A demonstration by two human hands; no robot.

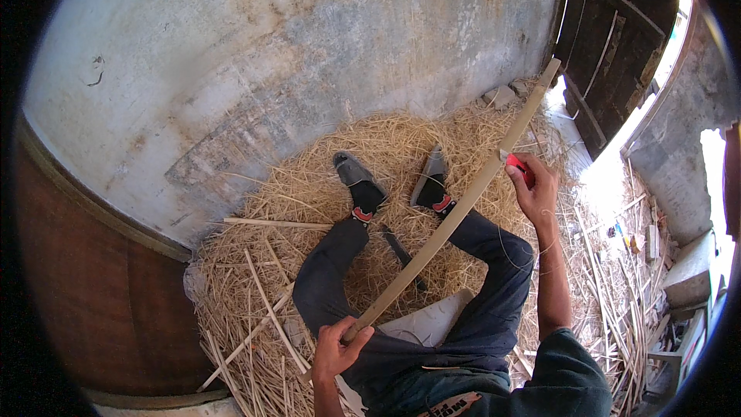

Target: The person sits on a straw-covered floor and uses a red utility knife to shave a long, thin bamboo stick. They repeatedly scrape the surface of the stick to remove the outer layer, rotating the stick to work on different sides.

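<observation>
A long, flat bamboo strip runs slantwise across my lap, from near my waist up to the far right. My left hand is closed round its near end. In my right hand is a red-handled utility knife, its short pale blade against the strip's right edge, above my right knee. A thin curled shaving hangs from my right hand and wrist. Between my legs, a dark blade-like tool lies on the shavings.
Straw-like shavings cover the floor around my feet. Loose thin strips lie at left, more at right. A stained wall stands ahead, a plank door at far right. A pale slab sits between my thighs.
</observation>
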